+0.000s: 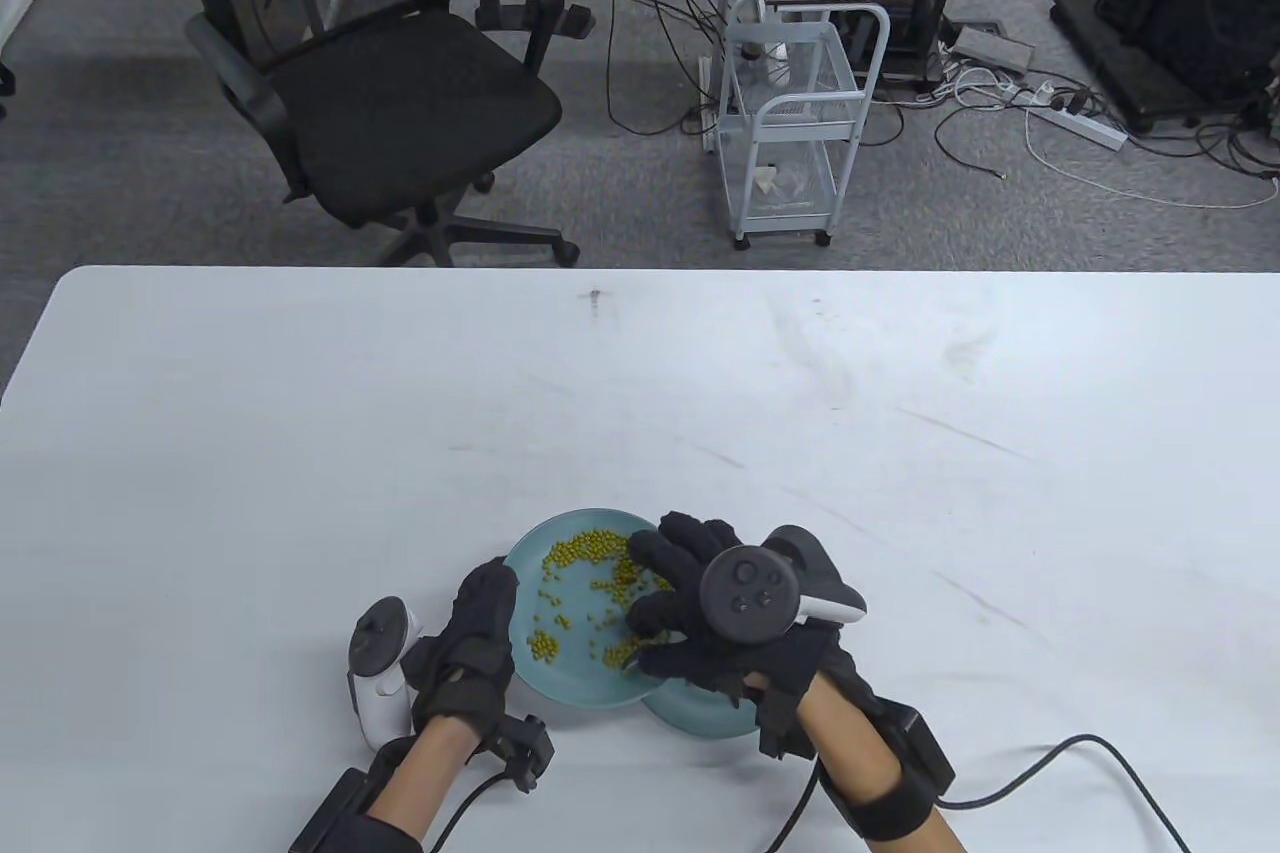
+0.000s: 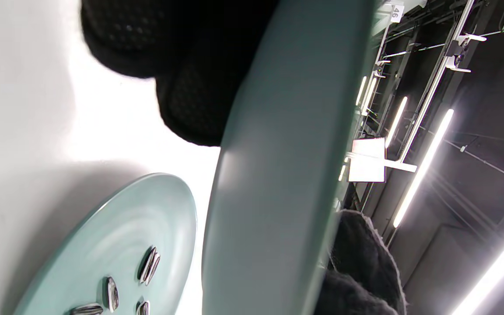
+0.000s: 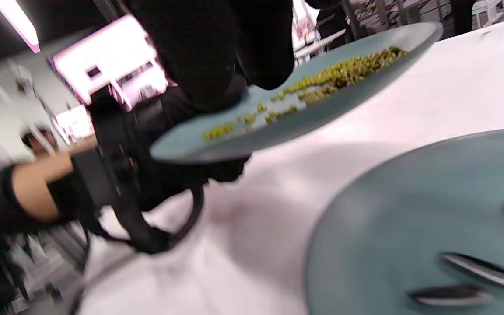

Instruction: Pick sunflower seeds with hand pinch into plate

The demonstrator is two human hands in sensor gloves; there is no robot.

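Hands (image 1: pixel 470 633) (image 1: pixel 690 608) hold and reach over raised plate (image 1: pixel 560 683).

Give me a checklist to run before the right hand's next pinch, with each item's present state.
1. Left hand grips the raised plate at its rim: ok.
2. Raised plate is off the table, tilted, with the green beans lying on it: ok.
3. Right hand has its fingers down among the beans: ok.
4. A seed is pinched between the right fingertips: cannot tell, they are hidden.
5. Lower plate lies flat on the table, partly under the raised one, with sunflower seeds in it: ok.
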